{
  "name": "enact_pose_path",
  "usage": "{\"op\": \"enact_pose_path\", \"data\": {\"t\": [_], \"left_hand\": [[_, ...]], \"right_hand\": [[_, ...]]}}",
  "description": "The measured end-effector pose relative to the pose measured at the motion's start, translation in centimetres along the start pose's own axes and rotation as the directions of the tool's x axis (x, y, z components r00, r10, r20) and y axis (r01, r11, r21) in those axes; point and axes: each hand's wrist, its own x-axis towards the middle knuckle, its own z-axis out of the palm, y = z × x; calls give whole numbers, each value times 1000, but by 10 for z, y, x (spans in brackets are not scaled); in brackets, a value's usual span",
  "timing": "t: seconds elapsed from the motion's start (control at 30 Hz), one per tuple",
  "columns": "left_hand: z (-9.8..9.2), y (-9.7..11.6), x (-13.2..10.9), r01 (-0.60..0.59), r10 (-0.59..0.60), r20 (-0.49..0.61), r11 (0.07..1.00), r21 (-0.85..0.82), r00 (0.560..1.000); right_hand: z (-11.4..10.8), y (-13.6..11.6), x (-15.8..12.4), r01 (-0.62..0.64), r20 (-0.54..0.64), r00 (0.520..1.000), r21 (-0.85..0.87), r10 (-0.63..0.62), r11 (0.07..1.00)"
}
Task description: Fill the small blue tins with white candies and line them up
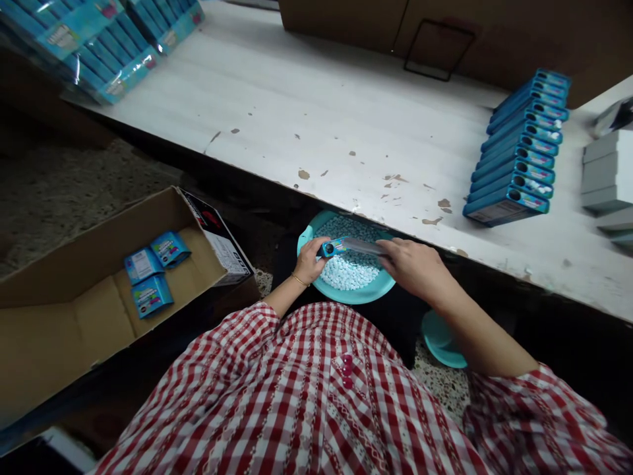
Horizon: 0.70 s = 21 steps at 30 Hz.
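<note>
My left hand [310,261] is closed around a small blue box [333,248], whose end with a dark round spot faces me. In my right hand [413,265] is a long, translucent grey scoop-like tool [364,247]; its far end meets the box's end. Both hands are over a turquoise basin [341,295] at my lap. Many small white pellets [349,272] lie in the basin, partly hidden behind the tool and box. Whether pellets sit on the tool is too blurred to tell.
A row of blue boxes [514,155] stands on the white table [297,86] at right. Wrapped blue packs [93,53] are at far left. A cardboard box [99,313] to my left holds 3 blue packets [152,295]. Another turquoise container [442,340] sits low at right.
</note>
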Motion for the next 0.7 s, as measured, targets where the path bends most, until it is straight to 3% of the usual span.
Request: {"op": "enact_pose_path", "data": {"t": [0.1,0.23,0.4,0.57,0.63,0.7], "left_hand": [[-6,7,-1,14,-14,3,1000,-27,1000],[-7,19,0,16,-15,18,997,-72,1000],[-10,31,3,-2,3,22,999,-49,1000],[-16,32,2,-14,18,43,996,-88,999],[-16,28,1,39,-38,18,995,-92,999],[-17,20,0,142,-147,-61,986,-82,987]], "right_hand": [[21,19,1,6,-110,993,325,32,946],[46,14,13,164,-250,968,613,-7,773],[53,1,17,228,-322,947,625,-20,747],[55,17,0,201,-362,932,584,30,787],[60,25,-3,129,-328,942,538,67,833],[71,30,0,-6,-217,970,418,106,908]]}}
